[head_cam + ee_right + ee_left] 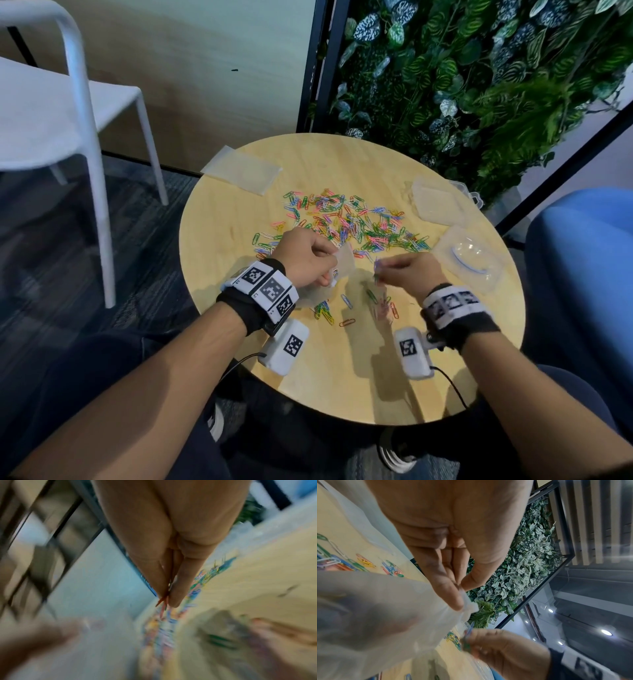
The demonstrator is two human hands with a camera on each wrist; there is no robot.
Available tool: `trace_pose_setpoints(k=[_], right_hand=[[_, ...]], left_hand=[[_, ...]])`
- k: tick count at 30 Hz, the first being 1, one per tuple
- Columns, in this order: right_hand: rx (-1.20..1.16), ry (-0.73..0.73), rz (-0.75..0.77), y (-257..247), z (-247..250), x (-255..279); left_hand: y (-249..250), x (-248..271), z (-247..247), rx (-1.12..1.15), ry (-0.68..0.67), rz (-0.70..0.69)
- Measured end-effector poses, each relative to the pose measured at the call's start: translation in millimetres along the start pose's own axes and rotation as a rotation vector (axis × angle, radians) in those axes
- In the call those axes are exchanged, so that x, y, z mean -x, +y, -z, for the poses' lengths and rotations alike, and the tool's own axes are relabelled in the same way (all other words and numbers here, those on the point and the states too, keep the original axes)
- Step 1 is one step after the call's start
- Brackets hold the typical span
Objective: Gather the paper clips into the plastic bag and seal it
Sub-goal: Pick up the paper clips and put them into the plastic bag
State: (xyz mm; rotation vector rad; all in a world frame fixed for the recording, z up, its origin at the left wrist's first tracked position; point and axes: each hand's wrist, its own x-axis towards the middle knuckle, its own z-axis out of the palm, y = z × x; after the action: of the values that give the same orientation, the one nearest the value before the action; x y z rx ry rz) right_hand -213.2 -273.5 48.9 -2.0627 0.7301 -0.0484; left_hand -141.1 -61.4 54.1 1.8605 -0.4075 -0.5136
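Many coloured paper clips [346, 222] lie scattered across the middle of the round wooden table [308, 377]. My left hand [308, 260] pinches the rim of a clear plastic bag [342, 263] between thumb and fingers [453, 595]; the bag [385, 615] hangs below it above the table. Just right of the bag's mouth, my right hand [407, 270] pinches a small bunch of clips [376, 267] between thumb and fingertips [173, 601]. More clips [323, 310] lie near the front, under the bag; some of them may be inside it.
A flat stack of clear bags [241, 168] lies at the table's far left edge. Clear plastic boxes [440, 202] and a lid [469, 260] sit at the right. A white chair [68, 120] stands left, a plant wall [479, 85] behind, a blue seat [582, 274] right.
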Motion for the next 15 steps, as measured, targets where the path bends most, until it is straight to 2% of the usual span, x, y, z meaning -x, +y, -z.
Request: trace_pose_setpoints(k=[2,3,5,8,10,13,15], right_hand=[[-0.549,-0.105,-0.102,-16,3,4],[-0.659,-0.155,-0.119,-25,1,7],[-0.680,-0.201,-0.090,-38,-9,15],[-0.436,-0.141,0.008,-42,-33,19],[-0.052,-0.118,0.138,-41,-42,17],[0.454,-0.225,0.345,-53,-45,20],[0.551,-0.243,0.409,-62,-40,25]], left_hand=[[-1,-2,-1,-0.008,-0.002,-0.001],[-1,-3,-2,-0.014,-0.003,0.000],[-1,-7,-5,-0.006,-0.005,0.005],[-2,-10,-8,0.040,0.007,0.019],[-3,-10,-7,0.077,0.028,0.029],[-4,-8,-3,0.043,0.042,0.028],[-3,-6,-1,0.020,0.044,0.020]])
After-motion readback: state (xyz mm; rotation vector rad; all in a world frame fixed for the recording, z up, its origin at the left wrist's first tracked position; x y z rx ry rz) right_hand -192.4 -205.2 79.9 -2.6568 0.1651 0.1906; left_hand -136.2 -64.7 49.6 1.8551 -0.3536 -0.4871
